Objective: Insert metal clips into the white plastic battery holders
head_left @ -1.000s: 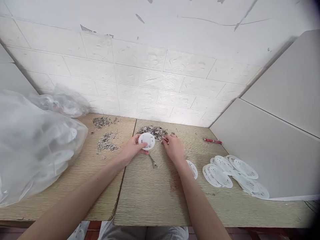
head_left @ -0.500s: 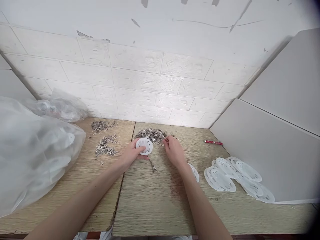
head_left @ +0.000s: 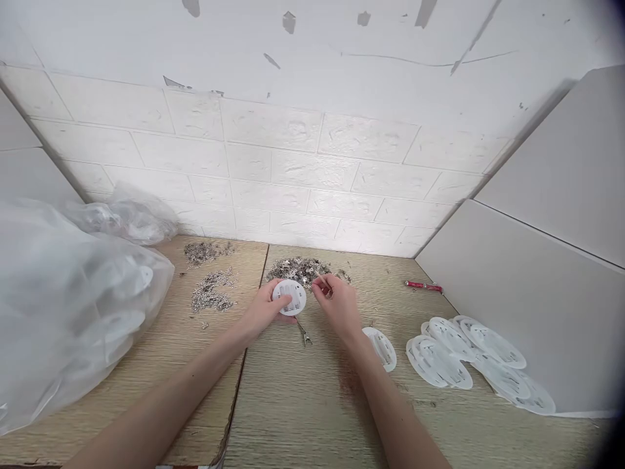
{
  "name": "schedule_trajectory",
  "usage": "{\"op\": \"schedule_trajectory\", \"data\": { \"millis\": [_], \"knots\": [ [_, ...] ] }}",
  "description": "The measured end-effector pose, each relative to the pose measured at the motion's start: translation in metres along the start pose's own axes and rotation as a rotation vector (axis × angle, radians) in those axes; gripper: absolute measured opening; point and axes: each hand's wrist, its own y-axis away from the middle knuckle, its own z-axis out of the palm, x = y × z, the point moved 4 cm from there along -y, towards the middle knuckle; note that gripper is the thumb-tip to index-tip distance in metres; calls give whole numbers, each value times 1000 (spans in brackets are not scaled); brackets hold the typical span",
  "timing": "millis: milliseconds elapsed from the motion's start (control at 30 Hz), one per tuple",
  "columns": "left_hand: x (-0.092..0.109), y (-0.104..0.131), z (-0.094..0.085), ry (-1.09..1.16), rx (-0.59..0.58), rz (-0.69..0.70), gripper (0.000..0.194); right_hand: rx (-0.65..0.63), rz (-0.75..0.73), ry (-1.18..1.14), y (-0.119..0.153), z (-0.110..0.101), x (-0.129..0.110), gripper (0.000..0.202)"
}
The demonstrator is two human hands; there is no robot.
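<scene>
My left hand (head_left: 263,307) is closed around the edge of a round white plastic battery cover (head_left: 295,291), its thumb lying over the slotted face. Below that hand a thin metal tool with a forked tip (head_left: 305,335) sticks out; whether the hand grips it is hidden. My right hand (head_left: 336,301) pinches a thin, pale stick-like piece (head_left: 319,277), its exact kind too small to tell. Both hands are just in front of a heap of small metal contact pieces (head_left: 297,268). Another white cover (head_left: 383,348) lies beside my right forearm.
Several white covers (head_left: 439,361) are piled at the right by a grey panel (head_left: 547,299). A red tool (head_left: 424,286) lies behind them. At the left, small metal parts (head_left: 212,291) are spread near a large plastic bag (head_left: 78,306). A white brick wall (head_left: 293,176) closes off the back.
The view has shifted slightly, so everything sits a little lower and further right. My right hand has come slightly nearer the cover in my left hand. Both hands keep their holds.
</scene>
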Motion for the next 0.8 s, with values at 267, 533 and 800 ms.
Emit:
{"op": "schedule_trajectory", "data": {
  "millis": [267,533,800],
  "knots": [
    [2,3,2,-77,14,62,36,91,-321,40,15,13,-26,18],
    [1,3,5,-108,-57,80,30,-53,-357,53,18,29,-28,20],
    [3,6,7,-124,-93,84,29,-115,-171,-155,15,21,-30,16]
  ]
}}
